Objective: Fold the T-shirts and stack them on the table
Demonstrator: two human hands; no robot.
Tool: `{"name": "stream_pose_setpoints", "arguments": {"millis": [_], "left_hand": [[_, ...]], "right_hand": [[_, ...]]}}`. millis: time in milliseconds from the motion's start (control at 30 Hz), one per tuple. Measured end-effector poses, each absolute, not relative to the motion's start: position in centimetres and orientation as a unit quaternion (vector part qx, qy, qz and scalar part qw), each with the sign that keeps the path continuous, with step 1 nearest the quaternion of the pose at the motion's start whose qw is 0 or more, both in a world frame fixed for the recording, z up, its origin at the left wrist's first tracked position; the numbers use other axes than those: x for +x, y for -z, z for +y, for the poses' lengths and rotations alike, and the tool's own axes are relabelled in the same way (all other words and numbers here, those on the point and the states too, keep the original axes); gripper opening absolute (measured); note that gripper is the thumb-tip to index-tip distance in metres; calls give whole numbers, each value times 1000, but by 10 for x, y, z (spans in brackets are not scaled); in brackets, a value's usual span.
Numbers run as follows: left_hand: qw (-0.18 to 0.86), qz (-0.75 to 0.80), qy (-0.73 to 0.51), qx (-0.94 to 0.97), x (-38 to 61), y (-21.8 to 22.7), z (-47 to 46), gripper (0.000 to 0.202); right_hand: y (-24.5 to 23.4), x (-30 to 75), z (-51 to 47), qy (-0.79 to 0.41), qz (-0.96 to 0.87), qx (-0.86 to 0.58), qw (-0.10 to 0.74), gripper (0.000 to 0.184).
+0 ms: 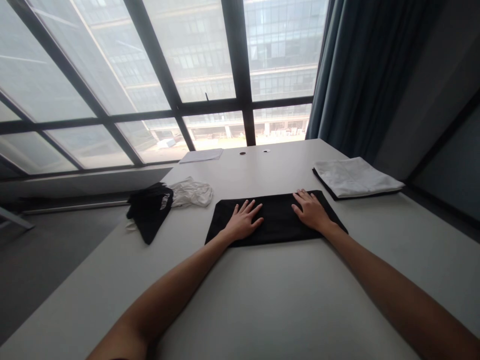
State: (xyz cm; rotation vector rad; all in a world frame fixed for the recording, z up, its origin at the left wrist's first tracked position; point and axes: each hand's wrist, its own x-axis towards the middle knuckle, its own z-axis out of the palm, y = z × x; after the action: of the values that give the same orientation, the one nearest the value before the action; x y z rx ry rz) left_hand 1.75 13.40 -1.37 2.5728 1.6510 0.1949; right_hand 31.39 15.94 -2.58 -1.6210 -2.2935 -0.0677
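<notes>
Bare forearms (180, 280) lead to the left hand (243, 222) and right hand (311, 210), spread open and flat on the black cloth (279, 220) at frame centre. Smoothing seems the step; next probably calls for lifting an edge. White cloth (356, 176) lies at middle right.

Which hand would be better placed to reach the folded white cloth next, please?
Probably the right hand: it rests on the right part of the flat black cloth, on the side nearer the folded white cloth. The left hand lies farther off, nearer the crumpled white cloth.
</notes>
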Motion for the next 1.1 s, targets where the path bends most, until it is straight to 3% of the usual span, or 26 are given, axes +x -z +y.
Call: {"name": "stream_pose_setpoints", "arguments": {"millis": [167,667,900,1100], "left_hand": [[42,533,-46,844,14,19,136,65],[42,535,-51,842,13,19,137,65],[39,534,-56,843,13,21,138,64],[34,534,-58,843,14,20,137,64]], "right_hand": [[35,310,160,-36,-805,-584,100,65],[43,352,181,5,-707,-698,116,66],[25,330,164,87,-743,-630,207,56],[20,279,137,-24,-804,-562,192,60]]}}
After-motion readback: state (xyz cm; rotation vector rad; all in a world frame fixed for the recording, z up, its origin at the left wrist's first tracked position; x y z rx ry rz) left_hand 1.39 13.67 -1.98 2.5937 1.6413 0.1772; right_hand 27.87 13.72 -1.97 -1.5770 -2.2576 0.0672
